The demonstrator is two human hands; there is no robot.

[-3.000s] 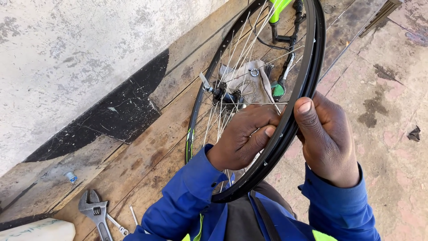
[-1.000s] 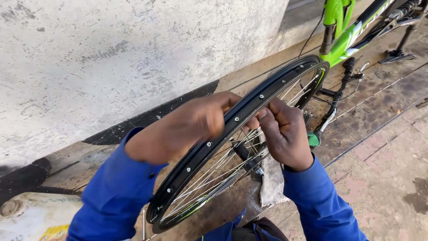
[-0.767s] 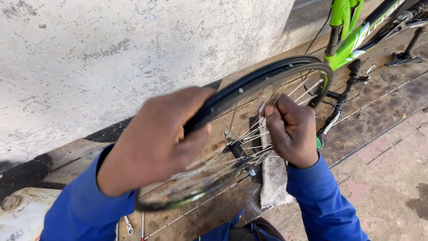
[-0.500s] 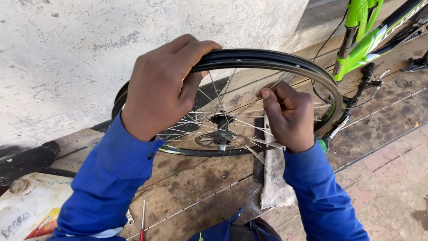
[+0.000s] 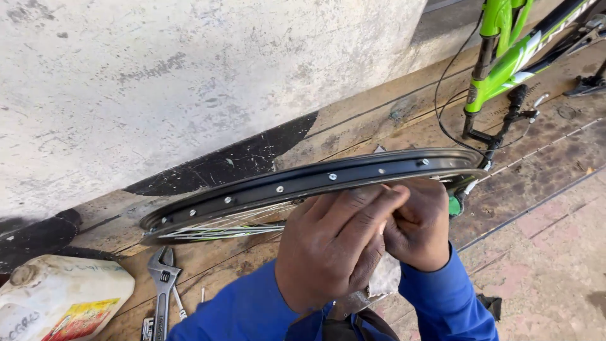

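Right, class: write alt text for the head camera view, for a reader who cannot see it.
Two hands in blue sleeves, the left hand over the right hand, hold a bare black bicycle wheel rim nearly edge-on. Below it an adjustable wrench and a white plastic container lie on worn boards, with a green bicycle frame beyond.

Worn wooden floor (image 5: 265, 268), adjustable wrench (image 5: 162, 287), white plastic jug (image 5: 60, 300)

Bike repair spot: wrench (image 5: 162, 284), green frame (image 5: 505, 57), wheel rim (image 5: 303, 183).
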